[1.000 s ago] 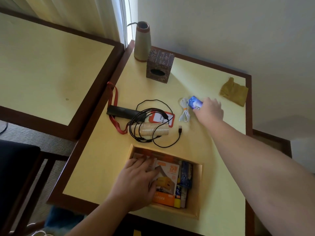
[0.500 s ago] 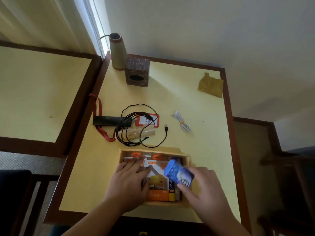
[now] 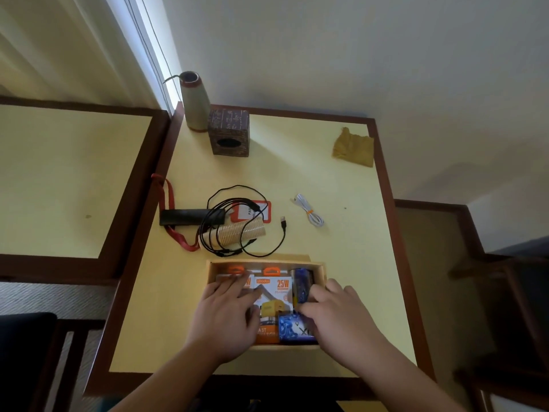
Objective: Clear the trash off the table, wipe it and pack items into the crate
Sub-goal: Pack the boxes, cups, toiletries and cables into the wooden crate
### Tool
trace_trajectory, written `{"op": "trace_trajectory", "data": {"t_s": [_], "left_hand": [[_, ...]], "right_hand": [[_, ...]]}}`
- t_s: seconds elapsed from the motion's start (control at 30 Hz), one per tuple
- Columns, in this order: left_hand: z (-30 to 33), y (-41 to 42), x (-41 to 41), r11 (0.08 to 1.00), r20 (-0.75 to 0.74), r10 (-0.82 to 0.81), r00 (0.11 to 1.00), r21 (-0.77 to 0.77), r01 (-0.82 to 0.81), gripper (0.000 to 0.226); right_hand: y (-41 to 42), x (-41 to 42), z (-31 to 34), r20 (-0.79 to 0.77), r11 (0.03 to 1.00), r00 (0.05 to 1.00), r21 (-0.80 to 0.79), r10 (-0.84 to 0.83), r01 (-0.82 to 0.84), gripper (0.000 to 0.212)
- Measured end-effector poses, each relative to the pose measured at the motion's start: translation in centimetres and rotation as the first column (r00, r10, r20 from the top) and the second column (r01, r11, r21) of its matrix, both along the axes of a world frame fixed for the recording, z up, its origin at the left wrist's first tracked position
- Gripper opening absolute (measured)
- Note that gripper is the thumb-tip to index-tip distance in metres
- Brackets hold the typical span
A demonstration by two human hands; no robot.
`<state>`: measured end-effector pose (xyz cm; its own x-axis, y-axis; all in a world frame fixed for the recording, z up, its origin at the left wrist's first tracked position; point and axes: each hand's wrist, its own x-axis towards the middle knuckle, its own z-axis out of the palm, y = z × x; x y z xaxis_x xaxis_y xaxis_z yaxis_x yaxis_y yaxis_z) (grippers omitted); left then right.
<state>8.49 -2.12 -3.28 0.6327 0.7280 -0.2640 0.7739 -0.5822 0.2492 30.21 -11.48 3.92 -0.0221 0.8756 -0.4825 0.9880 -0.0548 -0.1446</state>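
Note:
A shallow wooden crate point(image 3: 261, 261) sits on the yellow table point(image 3: 350, 251) near its front edge. Inside lie orange charger boxes point(image 3: 274, 288), a dark blue item point(image 3: 301, 283) at the right, and a blue patterned box point(image 3: 292, 330) at the front. My right hand point(image 3: 338, 322) covers the blue patterned box's right side with fingers on it. My left hand point(image 3: 225, 319) rests flat on the left orange boxes, fingers spread. Behind the crate lie a tangled black cable point(image 3: 282, 233), a ribbed beige cup point(image 3: 242, 231) on its side and a coiled white cable point(image 3: 309, 214).
A red lanyard badge point(image 3: 261, 211) and a black bar point(image 3: 184, 217) lie at mid-left. A yellow cloth point(image 3: 353, 147) is at the far right corner; a brown cube box point(image 3: 228, 133) and a tapered vase point(image 3: 193, 105) stand at the back. A second table point(image 3: 59, 179) adjoins on the left.
My right hand picked the blue patterned box up from beside the white cable, carried it back and lowered it into the crate's front. My left hand stayed on the orange boxes.

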Motion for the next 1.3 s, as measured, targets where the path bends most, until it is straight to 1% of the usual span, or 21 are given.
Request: {"op": "trace_trajectory", "data": {"t_s": [0.1, 0.23, 0.3, 0.37, 0.43, 0.53, 0.63, 0.73, 0.83, 0.93, 1.03, 1.17, 1.23, 1.3], "left_hand": [[-0.1, 0.0, 0.0, 1.000, 0.019, 0.008, 1.000, 0.004, -0.008, 0.055], [-0.1, 0.0, 0.0, 1.000, 0.050, 0.025, 0.998, -0.003, -0.025, 0.056], [-0.2, 0.0, 0.0, 1.000, 0.054, 0.023, 0.998, -0.002, -0.023, 0.055], [-0.2, -0.1, 0.0, 1.000, 0.051, 0.019, 0.999, 0.006, -0.020, 0.053], [0.0, -0.2, 0.1, 1.000, 0.046, 0.016, 0.999, 0.012, -0.017, 0.051], [0.2, -0.2, 0.1, 1.000, 0.037, 0.012, 0.999, 0.009, -0.012, 0.049], [0.2, -0.3, 0.2, 1.000, 0.035, 0.014, 0.999, 0.004, -0.015, 0.048], [0.2, -0.3, 0.2, 1.000, 0.045, 0.029, 0.999, -0.004, -0.029, 0.051], [0.1, -0.4, 0.3, 0.999, 0.037, 0.037, 0.999, -0.001, -0.037, 0.054], [0.1, -0.4, 0.4, 0.999, 0.029, 0.045, 0.999, 0.017, -0.045, 0.049], [0.3, -0.5, 0.6, 0.998, -0.010, 0.055, 0.998, 0.028, -0.054, 0.045], [0.5, -0.5, 0.6, 0.998, -0.025, 0.065, 0.998, 0.010, -0.065, 0.053], [0.7, -0.4, 0.6, 0.998, -0.024, 0.064, 0.998, -0.007, -0.064, 0.055], [0.8, -0.5, 0.6, 0.997, -0.019, 0.069, 0.997, -0.016, -0.069, 0.055]], "right_hand": [[0.3, -0.9, 0.1, -0.010, 1.000, 1.000, 0.001, 0.014, -0.014, 0.033], [0.6, -0.7, -0.5, -0.041, 0.999, 0.999, -0.012, -0.034, 0.033, 0.030], [1.1, -0.4, -0.3, -0.035, 0.999, 0.999, 0.018, -0.039, 0.040, 0.027], [1.7, 0.0, -0.2, -0.009, 0.995, 0.999, 0.082, -0.054, 0.054, 0.030], [2.1, 0.1, -0.3, 0.035, 0.992, 0.998, 0.111, -0.056, 0.052, 0.033], [2.2, -0.4, -1.3, 0.054, 0.997, 0.999, 0.079, -0.005, 0.000, 0.032], [1.8, -0.4, -2.6, 0.050, 0.995, 0.997, 0.072, 0.067, -0.070, 0.036], [1.1, 0.2, -3.1, 0.032, 0.990, 0.996, 0.104, 0.087, -0.090, 0.040], [0.1, 0.5, -3.4, -0.027, 0.987, 0.996, 0.139, 0.090, -0.085, 0.039], [-0.4, 0.7, -3.5, -0.036, 0.988, 0.993, 0.109, 0.112, -0.108, 0.041], [0.1, 0.9, -2.9, -0.049, 0.992, 0.992, 0.057, 0.118, -0.115, 0.046], [1.1, 0.8, -2.1, -0.017, 0.994, 0.994, 0.007, 0.110, -0.109, 0.045], [1.1, 0.8, -2.3, -0.042, 0.994, 0.993, 0.003, 0.107, -0.107, 0.042], [1.2, 1.2, -2.2, -0.102, 0.996, 0.991, 0.039, 0.087, -0.083, 0.042]]}}
